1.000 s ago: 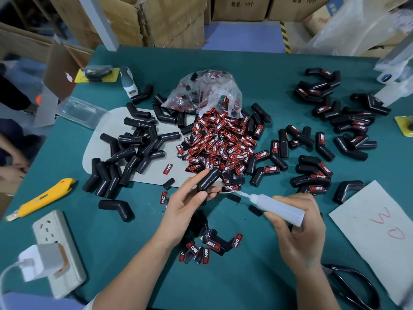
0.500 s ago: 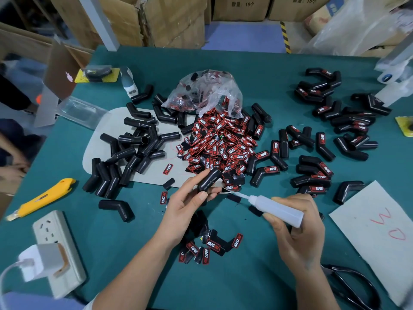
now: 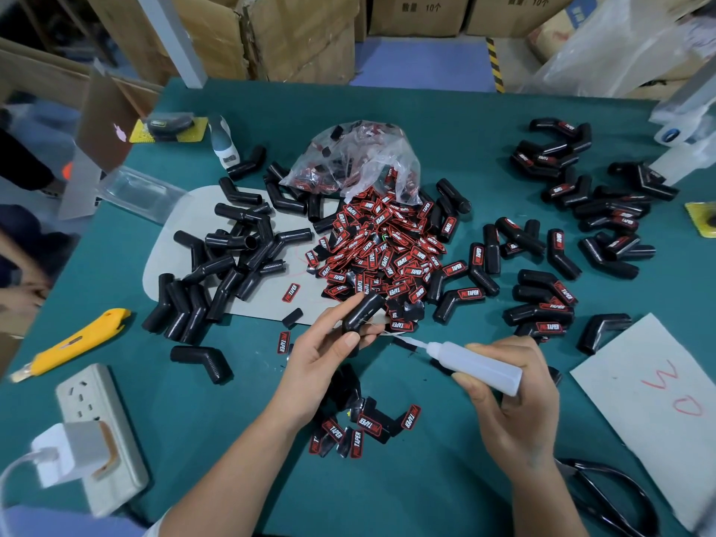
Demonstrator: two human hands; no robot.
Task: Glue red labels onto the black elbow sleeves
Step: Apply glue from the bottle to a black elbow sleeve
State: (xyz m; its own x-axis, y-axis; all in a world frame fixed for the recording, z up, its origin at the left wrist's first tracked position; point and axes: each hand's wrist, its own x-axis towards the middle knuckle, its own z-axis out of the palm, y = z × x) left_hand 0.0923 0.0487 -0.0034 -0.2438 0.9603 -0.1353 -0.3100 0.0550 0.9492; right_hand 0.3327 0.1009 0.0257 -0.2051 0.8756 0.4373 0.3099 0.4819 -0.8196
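Left hand is raised just above the table, a black sleeve pinched between thumb and fingers. Glue bottle is gripped by the right hand, nozzle aimed at the sleeve. Label pile lies just behind; bare sleeves left, labelled sleeves right.

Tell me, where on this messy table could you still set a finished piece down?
Bare green cloth lies along the far edge, between the plastic bag and the labelled sleeves at far right. Another free patch sits nearest the person, between the forearms, below the loose labels. The middle is crowded: label pile, with unlabelled sleeves to its left.
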